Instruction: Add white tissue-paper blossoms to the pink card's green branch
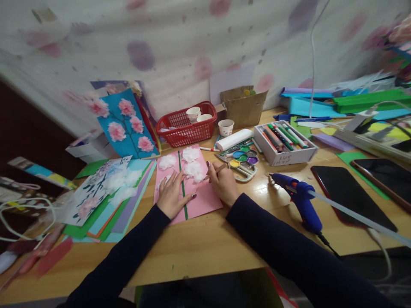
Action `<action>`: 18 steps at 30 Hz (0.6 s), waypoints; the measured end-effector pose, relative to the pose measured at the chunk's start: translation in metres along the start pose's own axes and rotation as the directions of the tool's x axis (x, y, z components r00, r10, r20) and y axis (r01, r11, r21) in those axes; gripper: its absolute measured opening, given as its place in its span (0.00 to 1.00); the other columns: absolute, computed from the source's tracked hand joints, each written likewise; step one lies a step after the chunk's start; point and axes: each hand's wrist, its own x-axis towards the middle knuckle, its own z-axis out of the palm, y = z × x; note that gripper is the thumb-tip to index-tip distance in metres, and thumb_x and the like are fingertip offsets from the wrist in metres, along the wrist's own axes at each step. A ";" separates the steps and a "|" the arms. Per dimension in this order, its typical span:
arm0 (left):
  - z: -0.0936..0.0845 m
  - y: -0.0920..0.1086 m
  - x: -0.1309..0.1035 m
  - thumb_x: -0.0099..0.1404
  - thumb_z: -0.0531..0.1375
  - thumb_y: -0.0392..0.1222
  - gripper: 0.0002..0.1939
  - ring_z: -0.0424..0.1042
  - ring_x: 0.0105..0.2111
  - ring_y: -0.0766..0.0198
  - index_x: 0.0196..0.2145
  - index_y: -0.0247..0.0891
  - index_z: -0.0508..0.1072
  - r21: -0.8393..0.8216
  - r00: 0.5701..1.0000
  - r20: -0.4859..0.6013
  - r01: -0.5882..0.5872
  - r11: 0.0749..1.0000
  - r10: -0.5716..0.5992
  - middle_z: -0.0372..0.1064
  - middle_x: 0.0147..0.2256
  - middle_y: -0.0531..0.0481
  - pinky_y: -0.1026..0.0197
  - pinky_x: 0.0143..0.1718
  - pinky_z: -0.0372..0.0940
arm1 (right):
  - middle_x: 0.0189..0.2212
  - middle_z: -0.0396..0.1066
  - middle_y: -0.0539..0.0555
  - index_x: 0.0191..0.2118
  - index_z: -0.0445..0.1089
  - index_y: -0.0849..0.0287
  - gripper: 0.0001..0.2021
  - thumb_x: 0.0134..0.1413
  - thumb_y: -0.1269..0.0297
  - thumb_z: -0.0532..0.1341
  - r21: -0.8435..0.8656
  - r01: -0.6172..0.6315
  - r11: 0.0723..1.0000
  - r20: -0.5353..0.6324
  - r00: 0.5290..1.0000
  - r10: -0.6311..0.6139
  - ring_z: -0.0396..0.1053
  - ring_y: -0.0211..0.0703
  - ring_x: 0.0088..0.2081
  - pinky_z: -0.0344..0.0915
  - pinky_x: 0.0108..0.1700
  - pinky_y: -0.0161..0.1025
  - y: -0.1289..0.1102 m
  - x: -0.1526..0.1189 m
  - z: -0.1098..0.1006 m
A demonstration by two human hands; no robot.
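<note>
A pink sheet (204, 201) lies on the wooden table, with a dark green stripe (185, 201) running down it and several white cotton tufts (190, 154) on both sides of the stripe. My left hand (172, 194) rests flat on the sheet's left part, fingers spread, the thumb reaching over the stripe. At the right edge of the sheet, my right hand (222, 183) is closed around a thin brown pencil or brush (221, 168). Its tip is near the cotton and partly hidden by the fingers.
A paint palette (244, 155), scissors (245, 173) and a marker box (285, 143) stand beyond my right hand. To the right lie a blue glue gun (300, 196) and phones (349, 194). Coloured papers (118, 222) lie left; a red basket (186, 130) and blue flower card (123, 124) stand behind.
</note>
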 end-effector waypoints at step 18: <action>0.003 0.002 0.000 0.60 0.61 0.50 0.39 0.48 0.64 0.45 0.63 0.39 0.50 0.048 1.000 0.018 0.001 0.999 -0.002 0.64 0.57 0.36 0.30 0.58 0.26 | 0.14 0.63 0.48 0.23 0.62 0.56 0.21 0.63 0.52 0.47 0.141 -0.037 0.989 -0.152 0.987 0.059 0.63 0.39 0.19 0.56 0.24 0.35 0.007 0.001 0.000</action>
